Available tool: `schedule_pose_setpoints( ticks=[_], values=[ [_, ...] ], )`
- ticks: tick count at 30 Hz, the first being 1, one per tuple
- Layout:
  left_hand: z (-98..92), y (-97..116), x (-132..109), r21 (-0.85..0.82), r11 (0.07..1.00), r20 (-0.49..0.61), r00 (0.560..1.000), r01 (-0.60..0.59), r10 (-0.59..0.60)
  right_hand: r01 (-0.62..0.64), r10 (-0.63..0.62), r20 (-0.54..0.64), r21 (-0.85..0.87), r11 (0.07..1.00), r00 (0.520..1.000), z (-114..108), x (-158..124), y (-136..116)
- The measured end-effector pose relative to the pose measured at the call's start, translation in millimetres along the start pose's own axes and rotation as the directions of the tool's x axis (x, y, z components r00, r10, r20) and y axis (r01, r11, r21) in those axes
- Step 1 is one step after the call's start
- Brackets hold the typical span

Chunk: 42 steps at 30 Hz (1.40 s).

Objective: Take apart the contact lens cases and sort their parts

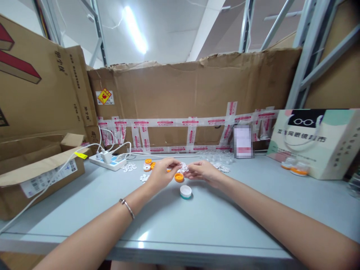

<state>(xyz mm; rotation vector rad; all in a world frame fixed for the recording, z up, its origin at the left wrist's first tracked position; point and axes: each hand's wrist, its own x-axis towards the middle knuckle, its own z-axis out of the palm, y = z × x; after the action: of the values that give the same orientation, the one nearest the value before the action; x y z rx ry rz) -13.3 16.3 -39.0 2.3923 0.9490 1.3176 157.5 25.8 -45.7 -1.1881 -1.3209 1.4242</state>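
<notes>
My left hand (pixel 165 169) is closed in a pinch, its fingertips at the left edge of a small white part with holes (pixel 183 167). From the other side, my right hand (pixel 203 172) pinches at the same white part; fine detail there is too small to make out. Just below the fingertips lies an orange round cap (pixel 179 177), hollow side up. Nearer to me stands a white round cap with a green base (pixel 186 192). Left of my left hand are several orange and white caps (pixel 148 161) and a pile of small white pieces (pixel 144 178).
More white pieces (pixel 129 167) lie by a power strip (pixel 108 162) with cables. Clear plastic cups (pixel 216 156) stand behind my right hand. A phone (pixel 243 141) leans at the back. An open carton (pixel 42 168) is left, a paper bag (pixel 315 150) right.
</notes>
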Motion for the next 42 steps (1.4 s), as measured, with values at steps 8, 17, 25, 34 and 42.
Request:
schedule_pose_setpoints(
  ticks=[8,17,25,34,42],
  values=[
    [6.2,2.4,-0.5,0.071,0.997,0.258,0.965,0.024,-0.042,0.117,-0.084,-0.236,0.133,0.984,0.968,-33.4,4.6,-14.5],
    [36.8,8.6,29.0,0.228,0.973,0.432,0.9,-0.043,-0.062,0.165,-0.118,-0.262,0.162,0.973,0.958,-44.2,3.8,-16.2],
    [62.6,9.8,43.3,0.215,0.974,0.304,0.953,-0.065,-0.004,0.197,-0.149,-0.27,0.16,0.967,0.951,-49.2,3.9,-17.9],
    [18.0,19.5,28.5,0.578,0.751,0.122,0.944,-0.319,0.307,0.189,-0.173,-0.158,0.09,0.978,0.972,-30.1,-0.8,-15.1],
    [13.4,-1.3,9.4,0.693,0.646,0.301,0.943,-0.319,0.142,0.183,-0.184,0.012,0.021,0.983,0.983,3.9,-9.4,-5.5]
  ],
)
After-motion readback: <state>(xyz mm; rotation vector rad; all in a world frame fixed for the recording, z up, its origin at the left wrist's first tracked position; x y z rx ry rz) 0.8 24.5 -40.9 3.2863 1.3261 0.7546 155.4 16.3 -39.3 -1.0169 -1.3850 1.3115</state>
